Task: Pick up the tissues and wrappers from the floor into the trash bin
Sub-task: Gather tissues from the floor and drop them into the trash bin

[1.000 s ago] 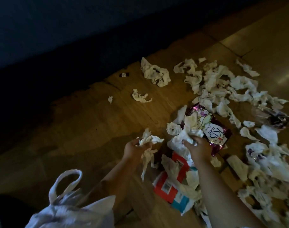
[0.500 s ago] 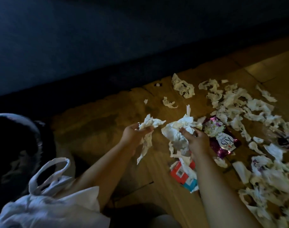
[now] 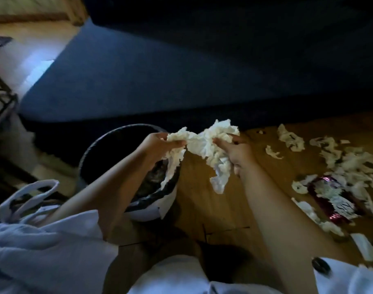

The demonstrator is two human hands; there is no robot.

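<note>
My left hand grips a crumpled white tissue that hangs over the right rim of the round trash bin, which has a dark liner. Just right of the bin, my right hand holds a larger wad of tissues above the wooden floor. The two wads touch between my hands. Several more torn tissues lie scattered on the floor at the right, around a shiny magenta wrapper.
A dark blue sofa or mattress fills the far side. A white cloth bag with handles sits at the lower left beside the bin. My white sleeves fill the bottom edge. A dark metal frame stands at the far left.
Both hands lifted off the floor pile with tissues and swung left to the bin. The view turned left, bringing the bin into sight and leaving the red-and-blue wrapper out of frame.
</note>
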